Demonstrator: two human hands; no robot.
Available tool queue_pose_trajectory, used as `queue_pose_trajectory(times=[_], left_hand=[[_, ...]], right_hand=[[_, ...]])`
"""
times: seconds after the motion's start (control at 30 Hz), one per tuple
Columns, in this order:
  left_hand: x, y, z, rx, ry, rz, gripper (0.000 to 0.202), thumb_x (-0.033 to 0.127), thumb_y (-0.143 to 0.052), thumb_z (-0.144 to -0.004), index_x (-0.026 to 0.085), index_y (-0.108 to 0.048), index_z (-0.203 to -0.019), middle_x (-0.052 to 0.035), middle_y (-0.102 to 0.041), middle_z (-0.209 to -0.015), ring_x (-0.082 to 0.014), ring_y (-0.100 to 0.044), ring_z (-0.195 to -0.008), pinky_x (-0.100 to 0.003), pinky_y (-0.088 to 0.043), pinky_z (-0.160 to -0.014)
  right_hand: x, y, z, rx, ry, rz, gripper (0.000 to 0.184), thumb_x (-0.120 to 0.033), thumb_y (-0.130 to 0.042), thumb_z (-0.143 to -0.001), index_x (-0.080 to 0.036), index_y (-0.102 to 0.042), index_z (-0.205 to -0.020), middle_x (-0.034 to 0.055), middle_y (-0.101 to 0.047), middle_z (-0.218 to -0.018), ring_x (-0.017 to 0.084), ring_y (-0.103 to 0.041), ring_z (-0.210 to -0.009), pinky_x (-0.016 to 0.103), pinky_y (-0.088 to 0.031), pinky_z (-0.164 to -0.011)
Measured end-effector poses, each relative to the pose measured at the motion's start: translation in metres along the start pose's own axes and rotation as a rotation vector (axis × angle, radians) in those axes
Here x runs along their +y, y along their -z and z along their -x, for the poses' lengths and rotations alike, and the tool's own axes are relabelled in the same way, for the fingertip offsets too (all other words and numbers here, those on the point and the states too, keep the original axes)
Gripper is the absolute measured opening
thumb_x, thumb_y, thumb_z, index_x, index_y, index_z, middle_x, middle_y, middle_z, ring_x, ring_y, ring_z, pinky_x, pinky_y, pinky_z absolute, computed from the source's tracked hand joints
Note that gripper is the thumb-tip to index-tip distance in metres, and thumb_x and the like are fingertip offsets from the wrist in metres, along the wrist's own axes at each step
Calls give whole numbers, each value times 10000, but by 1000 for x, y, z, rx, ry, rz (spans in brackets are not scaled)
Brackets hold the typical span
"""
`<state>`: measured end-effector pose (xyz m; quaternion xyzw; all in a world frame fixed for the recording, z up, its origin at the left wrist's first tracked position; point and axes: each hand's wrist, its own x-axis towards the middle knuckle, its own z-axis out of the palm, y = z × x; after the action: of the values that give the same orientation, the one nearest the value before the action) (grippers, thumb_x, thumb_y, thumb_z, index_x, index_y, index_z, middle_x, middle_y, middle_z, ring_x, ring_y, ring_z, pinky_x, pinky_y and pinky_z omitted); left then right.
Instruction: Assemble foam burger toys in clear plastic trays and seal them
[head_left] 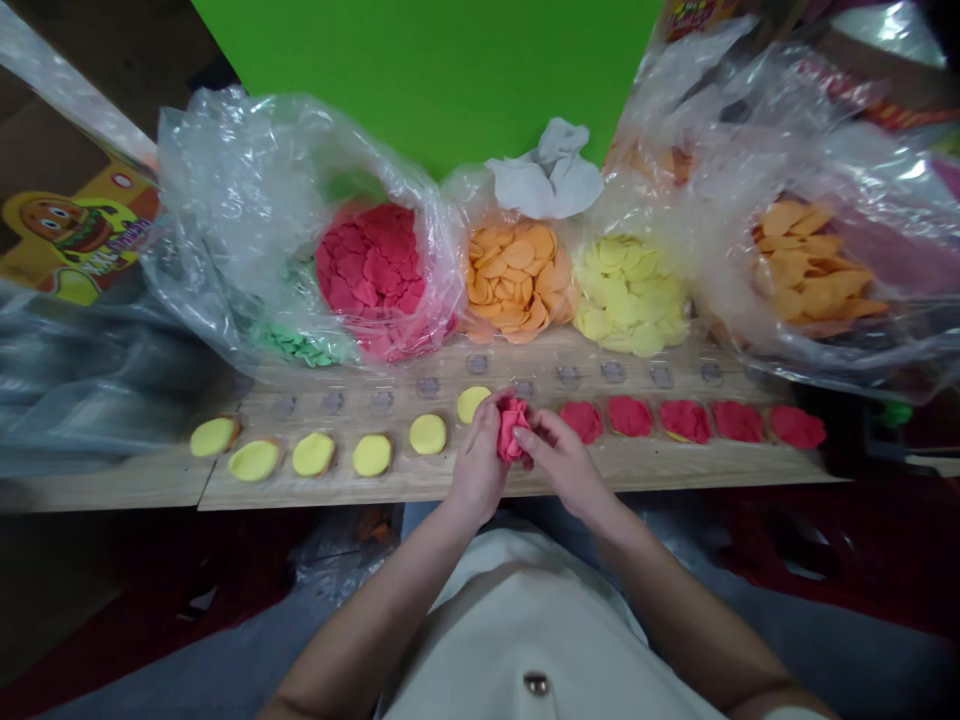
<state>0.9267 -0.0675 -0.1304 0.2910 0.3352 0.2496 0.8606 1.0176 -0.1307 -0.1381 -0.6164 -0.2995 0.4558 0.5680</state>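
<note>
Both hands meet over the front of a wooden board. My left hand and my right hand pinch a bunch of red soft discs between their fingers. To the left lies a row of yellow discs in shallow moulds. To the right runs a row of red discs. A clear mould strip with bare cups lies behind both rows.
Open plastic bags stand behind the board: red discs, orange discs, yellow discs, orange discs and green discs. A white cloth lies before a green panel. A burger-printed box is at left.
</note>
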Motion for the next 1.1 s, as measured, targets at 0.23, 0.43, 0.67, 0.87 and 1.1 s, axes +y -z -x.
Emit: queue_pose_trajectory(times=[0.23, 0.43, 0.67, 0.87, 1.1], left_hand=[[-11, 9, 1, -140, 17, -54, 363, 353, -572, -786, 187, -544, -1108, -68, -560, -1121, -164, -514, -1017, -274, -393, -888], [-13, 5, 0, 8, -216, -309, 291, 315, -532, -809, 186, -595, -1062, -57, -581, -1111, -172, -495, -1056, -277, -332, -961], [-10, 5, -4, 80, -275, -346, 254, 303, -516, -820, 185, -636, -1010, -52, -589, -1136, -170, -476, -1119, -272, -286, -1005], [-12, 3, -2, 73, -176, -99, 325, 361, -486, -839, 182, -595, -1088, -65, -553, -1208, -191, -474, -1142, -312, -343, -985], [2, 14, -19, 127, 93, 250, 308, 330, -454, -861, 141, -565, -1077, -93, -592, -1139, -175, -572, -1007, -272, -476, -830]], right_hand=[[11, 12, 5, 121, 70, 273, 182, -337, -575, -747, -180, -483, -732, -21, -488, -681, 105, -484, -621, 230, -431, -582], [10, 15, 7, 120, 67, 212, 189, -361, -558, -763, -177, -513, -751, -6, -528, -711, 113, -523, -636, 234, -458, -581], [11, 4, 2, 185, -55, -16, 298, -455, -595, -715, -187, -480, -777, -24, -503, -719, 106, -511, -637, 227, -467, -534], [14, 1, -7, 192, 104, 122, 283, -405, -525, -790, -188, -420, -642, -52, -406, -586, 80, -408, -546, 201, -376, -521], [23, 16, 0, 400, 45, -143, 289, -387, -616, -723, -189, -421, -646, -66, -397, -577, 67, -400, -523, 186, -356, -494]])
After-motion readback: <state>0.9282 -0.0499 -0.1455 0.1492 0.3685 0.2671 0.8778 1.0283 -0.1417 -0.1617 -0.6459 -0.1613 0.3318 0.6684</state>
